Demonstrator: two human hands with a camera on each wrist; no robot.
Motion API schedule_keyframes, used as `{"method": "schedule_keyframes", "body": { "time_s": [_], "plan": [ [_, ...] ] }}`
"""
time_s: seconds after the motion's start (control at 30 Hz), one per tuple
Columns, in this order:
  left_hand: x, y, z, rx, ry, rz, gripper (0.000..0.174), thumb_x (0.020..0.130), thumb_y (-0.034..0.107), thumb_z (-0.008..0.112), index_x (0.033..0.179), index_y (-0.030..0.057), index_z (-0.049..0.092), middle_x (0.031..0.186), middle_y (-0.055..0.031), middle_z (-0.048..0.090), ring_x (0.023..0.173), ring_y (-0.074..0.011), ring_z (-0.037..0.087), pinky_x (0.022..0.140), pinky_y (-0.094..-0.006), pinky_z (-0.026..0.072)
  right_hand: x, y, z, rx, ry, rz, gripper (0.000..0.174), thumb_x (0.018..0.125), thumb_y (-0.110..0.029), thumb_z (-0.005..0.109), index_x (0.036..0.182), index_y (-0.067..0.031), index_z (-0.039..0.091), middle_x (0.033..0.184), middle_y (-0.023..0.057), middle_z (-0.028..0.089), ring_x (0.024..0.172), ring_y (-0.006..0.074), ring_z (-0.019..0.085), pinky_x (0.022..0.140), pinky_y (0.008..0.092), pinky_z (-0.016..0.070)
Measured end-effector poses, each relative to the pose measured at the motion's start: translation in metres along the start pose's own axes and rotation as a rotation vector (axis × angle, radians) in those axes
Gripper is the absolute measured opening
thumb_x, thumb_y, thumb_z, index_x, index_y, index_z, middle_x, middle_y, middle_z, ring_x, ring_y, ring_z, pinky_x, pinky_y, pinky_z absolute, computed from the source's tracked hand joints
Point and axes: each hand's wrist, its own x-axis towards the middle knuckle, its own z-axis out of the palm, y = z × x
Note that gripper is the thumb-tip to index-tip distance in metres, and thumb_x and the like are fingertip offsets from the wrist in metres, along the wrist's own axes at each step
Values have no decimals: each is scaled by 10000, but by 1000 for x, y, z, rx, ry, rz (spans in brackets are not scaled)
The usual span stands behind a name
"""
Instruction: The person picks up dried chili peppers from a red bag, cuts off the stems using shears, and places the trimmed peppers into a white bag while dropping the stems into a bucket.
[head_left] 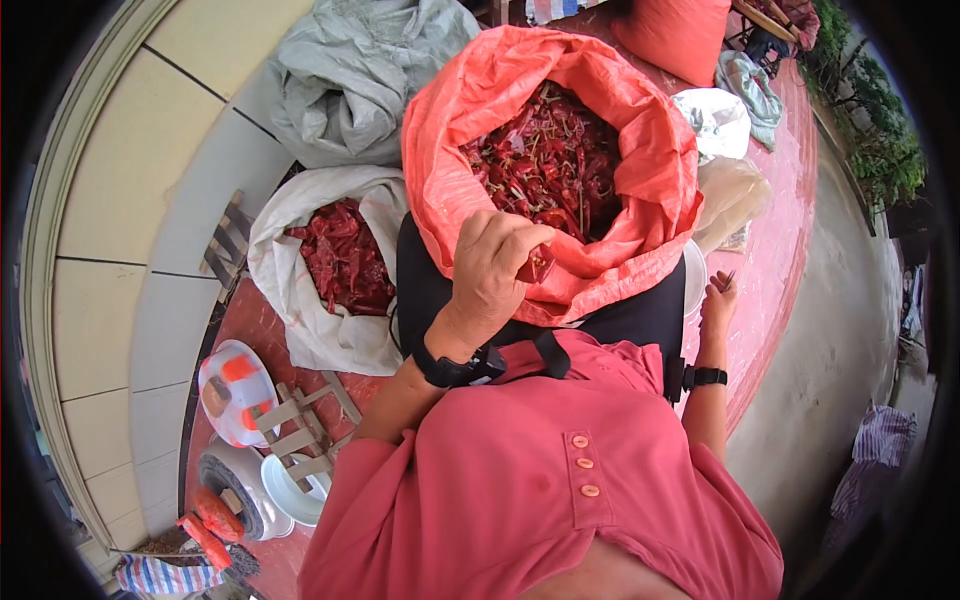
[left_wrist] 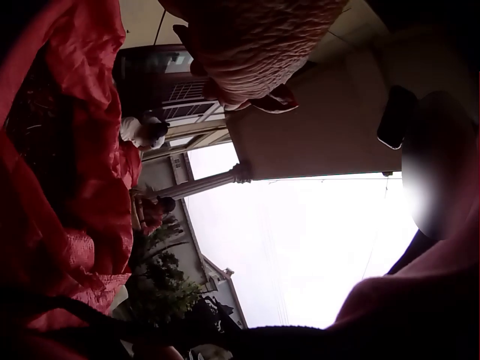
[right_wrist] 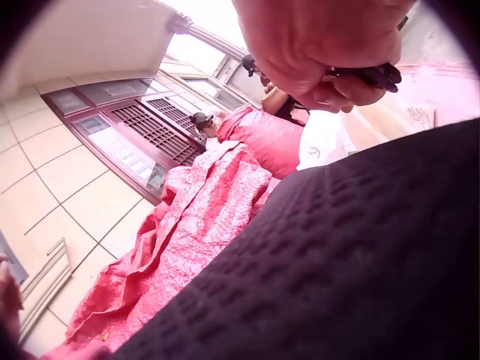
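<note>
My left hand (head_left: pixel 490 262) (left_wrist: pixel 259 45) pinches a red chili pepper (head_left: pixel 537 264) (left_wrist: pixel 276 100) between thumb and fingers, over the near rim of a large orange-red sack (head_left: pixel 440 130). Inside that sack lie many dried red chilies (head_left: pixel 548 160), some with pale stems. Off to the right, beside a white container (head_left: pixel 693 278), my right hand (head_left: pixel 718 308) (right_wrist: pixel 322 45) has its fingers curled round a small dark object (right_wrist: pixel 367 76). What that object is, I cannot tell.
Left of the big sack stands a white sack (head_left: pixel 275 250) of red chilies, with a grey sack (head_left: pixel 350 80) behind. A wooden rack (head_left: pixel 300 425), a basin (head_left: pixel 225 365) and a bucket (head_left: pixel 285 490) are at lower left. Two people appear in the right wrist view.
</note>
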Motion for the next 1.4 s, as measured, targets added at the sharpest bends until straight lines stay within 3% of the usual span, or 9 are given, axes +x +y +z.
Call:
{"method": "schedule_keyframes", "body": {
  "time_s": [0.2, 0.3, 0.4, 0.6, 0.87, 0.97, 1.07, 1.27, 1.4],
  "plan": [
    [-28, -29, -44, 40, 223, -523, 230, 945, 139, 572, 1142, 21, 552, 1013, -140, 619, 874, -271, 613, 774, -337, 485, -28, -66, 0, 228, -112, 33, 316, 883, -13, 531, 1197, 19, 547, 999, 92, 660, 753, 102, 583, 601, 209, 437],
    [-44, -73, -81, 295, 202, -690, 388, 911, 246, 620, 1206, 21, 504, 1147, -168, 578, 1028, -317, 572, 901, -382, 439, -46, -99, 11, 284, -111, -21, 283, 891, -9, 542, 1173, 16, 556, 974, 65, 654, 677, 71, 544, 532, 189, 394],
    [-79, -131, -111, 478, 144, -833, 473, 871, 230, 645, 1262, 24, 474, 1203, -187, 554, 1097, -359, 541, 943, -401, 420, -64, -127, 23, 348, -168, -45, 259, 909, 6, 530, 1165, -10, 568, 1019, 48, 624, 855, 83, 569, 705, 200, 439],
    [-98, -178, -127, 830, -121, -770, 534, 828, 138, 663, 1313, 32, 463, 1261, -176, 518, 1155, -341, 472, 997, -408, 363, -74, -128, 45, 456, -258, -163, 174, 937, -24, 530, 1096, -44, 598, 887, -18, 614, 575, 19, 465, 453, 158, 314],
    [16, -68, -17, 34, -185, -237, 227, 852, 2, 559, 1073, 23, 607, 1046, -142, 621, 998, -312, 583, 892, -382, 461, -82, -119, 52, 382, -521, 20, 179, 974, -214, 539, 967, -59, 627, 691, -38, 564, 473, 27, 384, 421, 179, 285],
    [9, -100, 51, -252, -406, -664, 401, 825, 35, 612, 1212, -14, 517, 1105, -210, 601, 1098, -335, 558, 957, -405, 438, -80, -116, 55, 358, -513, 21, 167, 962, -222, 558, 918, -72, 617, 652, -35, 555, 459, 29, 384, 416, 188, 285],
    [-19, -160, 113, 170, -307, -541, 499, 822, 44, 615, 1288, -22, 451, 1163, -244, 579, 1143, -362, 533, 986, -418, 424, -78, -116, 54, 374, -508, 37, 163, 955, -220, 567, 905, -73, 615, 639, -28, 556, 443, 34, 391, 408, 193, 290],
    [-29, -207, 135, 17, -469, -877, 596, 748, 159, 726, 1255, -47, 491, 1218, -257, 566, 1148, -371, 542, 975, -421, 436, -76, -109, 54, 405, -486, 46, 155, 954, -203, 562, 918, -60, 609, 634, -19, 551, 416, 39, 381, 390, 200, 283],
    [-48, -222, 139, 44, -399, -744, 477, 762, 99, 730, 1178, -57, 558, 1064, -214, 630, 729, -242, 643, 667, -339, 519, -75, -111, 55, 388, -469, 42, 170, 952, -228, 570, 893, -72, 602, 619, -19, 542, 401, 40, 383, 377, 197, 282]
  ]
}}
